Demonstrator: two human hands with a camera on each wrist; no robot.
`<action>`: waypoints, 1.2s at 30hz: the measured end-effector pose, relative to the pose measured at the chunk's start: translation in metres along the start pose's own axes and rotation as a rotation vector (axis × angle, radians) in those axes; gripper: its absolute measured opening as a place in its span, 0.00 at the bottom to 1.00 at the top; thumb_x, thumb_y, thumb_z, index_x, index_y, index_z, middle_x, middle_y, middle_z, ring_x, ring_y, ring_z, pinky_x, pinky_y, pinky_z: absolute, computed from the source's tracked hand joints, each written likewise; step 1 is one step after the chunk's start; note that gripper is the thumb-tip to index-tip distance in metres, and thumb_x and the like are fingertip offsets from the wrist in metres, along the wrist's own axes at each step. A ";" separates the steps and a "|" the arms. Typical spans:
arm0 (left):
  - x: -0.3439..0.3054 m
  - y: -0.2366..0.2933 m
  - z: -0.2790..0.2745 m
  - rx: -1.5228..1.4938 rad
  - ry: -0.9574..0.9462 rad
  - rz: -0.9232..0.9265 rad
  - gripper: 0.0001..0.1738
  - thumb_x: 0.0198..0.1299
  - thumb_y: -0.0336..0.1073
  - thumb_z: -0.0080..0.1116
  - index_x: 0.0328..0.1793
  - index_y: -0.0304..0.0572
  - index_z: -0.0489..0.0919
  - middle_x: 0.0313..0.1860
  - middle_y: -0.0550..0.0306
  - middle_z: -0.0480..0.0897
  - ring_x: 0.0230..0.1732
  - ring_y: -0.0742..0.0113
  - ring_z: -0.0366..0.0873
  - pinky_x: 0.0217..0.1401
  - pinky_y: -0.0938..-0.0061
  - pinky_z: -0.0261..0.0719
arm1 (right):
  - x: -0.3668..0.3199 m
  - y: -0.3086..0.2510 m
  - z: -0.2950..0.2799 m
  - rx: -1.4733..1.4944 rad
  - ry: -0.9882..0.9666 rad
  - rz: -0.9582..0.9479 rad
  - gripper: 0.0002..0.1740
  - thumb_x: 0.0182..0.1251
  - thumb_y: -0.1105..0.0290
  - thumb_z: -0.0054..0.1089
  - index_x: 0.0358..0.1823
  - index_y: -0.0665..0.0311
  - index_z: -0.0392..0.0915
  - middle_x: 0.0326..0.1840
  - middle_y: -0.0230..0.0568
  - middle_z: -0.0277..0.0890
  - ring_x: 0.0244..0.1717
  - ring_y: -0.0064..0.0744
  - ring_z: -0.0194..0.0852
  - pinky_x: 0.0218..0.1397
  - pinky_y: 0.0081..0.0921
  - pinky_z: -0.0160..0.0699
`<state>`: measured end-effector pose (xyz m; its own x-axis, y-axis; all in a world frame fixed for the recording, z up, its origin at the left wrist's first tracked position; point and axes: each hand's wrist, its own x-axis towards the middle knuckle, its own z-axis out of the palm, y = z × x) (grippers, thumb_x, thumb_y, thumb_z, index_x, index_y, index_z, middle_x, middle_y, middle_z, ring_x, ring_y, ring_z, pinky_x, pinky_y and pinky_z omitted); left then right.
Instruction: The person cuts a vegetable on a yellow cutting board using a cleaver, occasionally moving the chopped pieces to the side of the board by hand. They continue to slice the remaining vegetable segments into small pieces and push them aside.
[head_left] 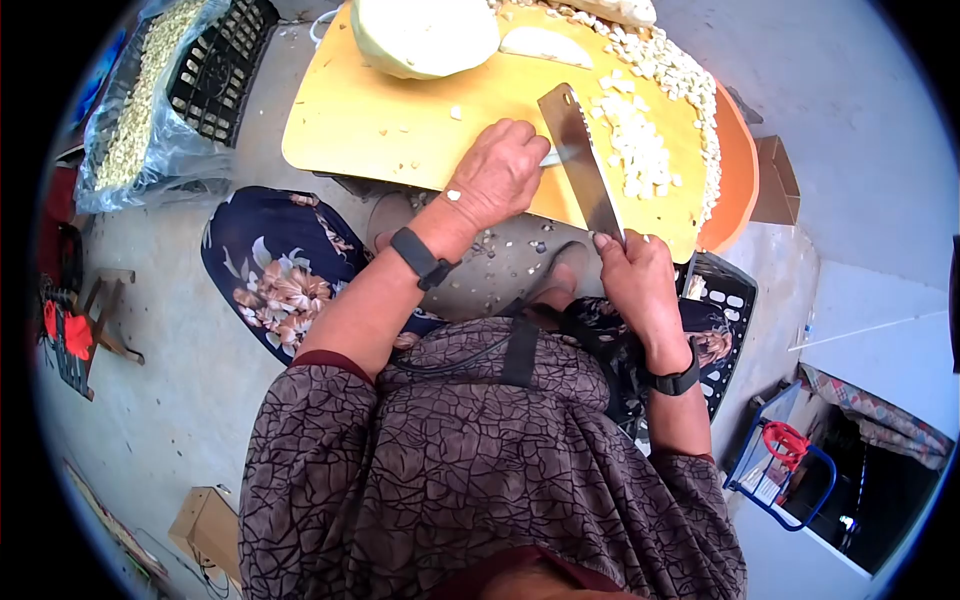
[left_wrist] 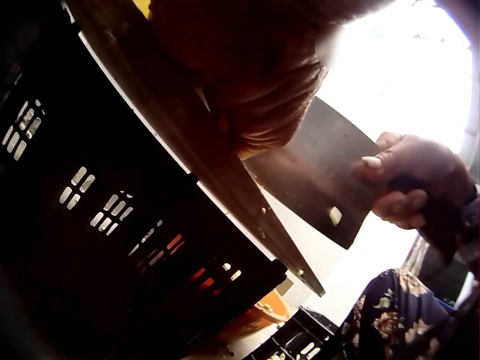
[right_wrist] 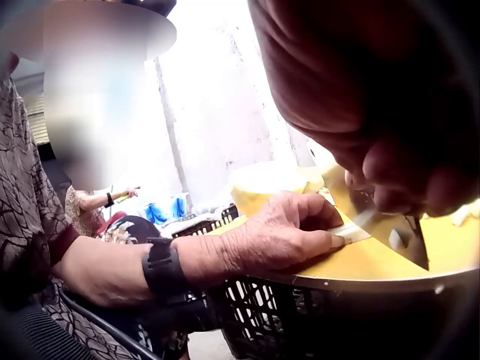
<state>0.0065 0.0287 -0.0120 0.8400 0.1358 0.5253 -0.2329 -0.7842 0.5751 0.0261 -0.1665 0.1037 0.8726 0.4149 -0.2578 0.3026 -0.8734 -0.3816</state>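
My left hand (head_left: 500, 170) is on the yellow board (head_left: 370, 120), its fingers bent, pinching a pale vegetable strip (right_wrist: 351, 234) against the board. In my right hand (head_left: 640, 285) is the handle of a broad cleaver (head_left: 585, 165). The blade stands at the strip's end, just right of my left fingertips. A small pale cube (left_wrist: 335, 216) sticks to the blade's side. Diced white pieces (head_left: 640, 150) lie right of the cleaver. Farther back on the board are a large pale round vegetable (head_left: 425, 35), cut open, and a thick slice (head_left: 545, 45).
An orange basin (head_left: 738, 165) stands beyond the board's right edge. Black crates (head_left: 720, 320) support or flank the board. At the back left, a plastic-lined crate (head_left: 150, 100) holds many pale pieces. Another person (right_wrist: 90, 202) is in the background of the right wrist view.
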 end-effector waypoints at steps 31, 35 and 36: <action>0.006 -0.001 -0.008 0.037 -0.142 0.007 0.10 0.52 0.25 0.62 0.41 0.34 0.78 0.38 0.46 0.77 0.46 0.47 0.77 0.53 0.59 0.78 | 0.008 0.001 0.002 -0.039 0.003 -0.037 0.20 0.69 0.63 0.59 0.32 0.78 0.83 0.28 0.68 0.79 0.36 0.67 0.81 0.45 0.50 0.80; 0.006 -0.002 -0.006 0.030 -0.163 -0.015 0.11 0.51 0.25 0.63 0.42 0.35 0.78 0.38 0.46 0.77 0.47 0.47 0.77 0.54 0.59 0.78 | 0.026 0.004 0.017 -0.138 -0.048 -0.050 0.20 0.69 0.63 0.58 0.32 0.78 0.83 0.31 0.67 0.80 0.39 0.66 0.81 0.48 0.49 0.79; 0.006 -0.001 -0.006 0.030 -0.164 -0.014 0.11 0.50 0.25 0.64 0.42 0.35 0.79 0.38 0.47 0.77 0.47 0.47 0.77 0.54 0.59 0.78 | 0.029 0.003 0.018 -0.109 -0.047 -0.029 0.20 0.69 0.63 0.58 0.32 0.78 0.83 0.32 0.67 0.80 0.40 0.65 0.81 0.48 0.49 0.79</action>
<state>0.0088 0.0340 -0.0059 0.9123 0.0485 0.4067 -0.2078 -0.8009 0.5616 0.0456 -0.1527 0.0784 0.8449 0.4493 -0.2904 0.3692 -0.8825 -0.2913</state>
